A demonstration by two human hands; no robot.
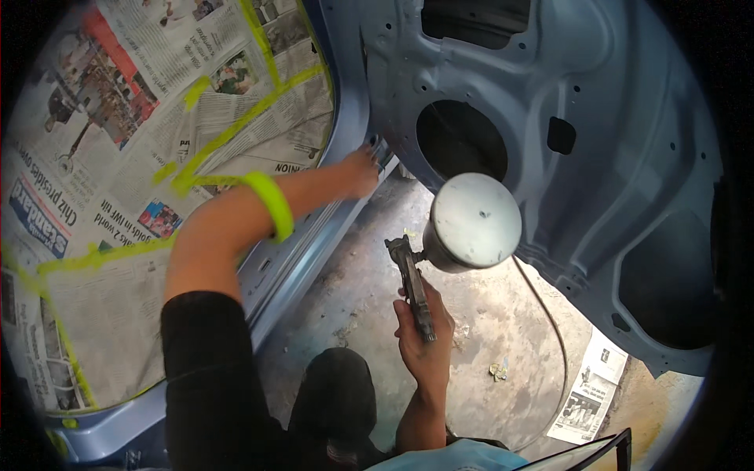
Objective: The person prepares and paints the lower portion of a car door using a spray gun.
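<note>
A spray gun (411, 282) with a round grey cup (476, 221) is gripped in my right hand (428, 345), its body tilted up and to the left above the floor. My left arm stretches across the door sill to the door's hinge side. There my left hand (361, 171) has its fingers curled in at a dark metal hinge part (382, 151); whatever lies between them is hidden. Around my left forearm sits a bright yellow-green ring (271, 206), like a roll of tape. The blue-grey car door (542, 204) hangs open at the right.
Newspaper sheets (102, 196) held by yellow-green tape cover the car's opening on the left. A metallic door sill (298, 263) runs beside my arm. On the stained floor (345, 306) lie a thin hose (559, 337) and a loose newspaper (591, 388). My knee (334, 392) is below.
</note>
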